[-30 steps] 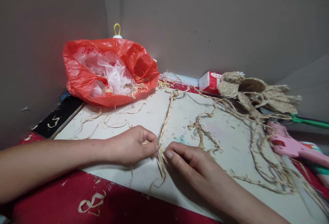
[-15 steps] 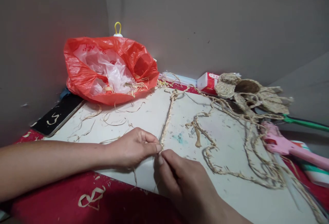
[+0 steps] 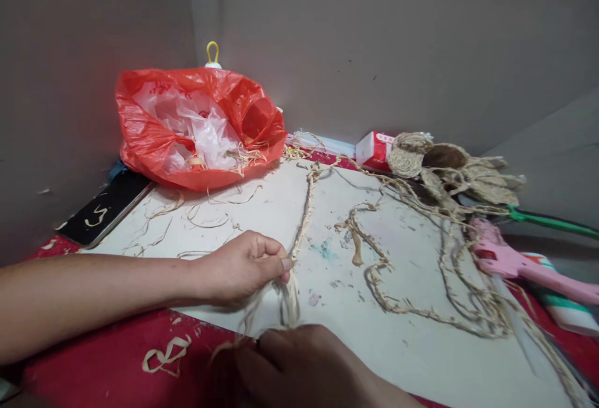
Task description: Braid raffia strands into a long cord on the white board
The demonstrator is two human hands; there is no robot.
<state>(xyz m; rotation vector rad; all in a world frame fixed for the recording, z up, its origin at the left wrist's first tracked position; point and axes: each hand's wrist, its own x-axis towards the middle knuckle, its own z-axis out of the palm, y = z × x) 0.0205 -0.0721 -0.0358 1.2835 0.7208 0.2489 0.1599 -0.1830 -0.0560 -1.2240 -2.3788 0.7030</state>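
Note:
My left hand [image 3: 250, 267] pinches the near end of a braided straw cord [image 3: 305, 218] between thumb and fingertips, above the white board. Loose straw strands [image 3: 291, 299] fan out below that pinch and run down to my right hand [image 3: 304, 361]. That hand lies palm down with curled fingers closed on the strands; its fingertips are dark and slightly blurred. A thin strand [image 3: 223, 347] sticks out beside its fingers. The rest of the cord [image 3: 421, 313] loops across the right side of the board.
A red plastic bag [image 3: 201, 177] with straw scraps stands at the back left, near a black phone [image 3: 110, 205]. On the right lie a pink glue gun [image 3: 508, 261], woven straw pieces [image 3: 449, 171] and a tissue pack [image 3: 374, 149]. Scraps dot the white board [image 3: 262, 208] and red cloth [image 3: 93, 355].
My right hand has moved down and toward me, away from the left hand, uncovering the loose strands. The left hand keeps its pinch, nearly unmoved. The view has shifted slightly.

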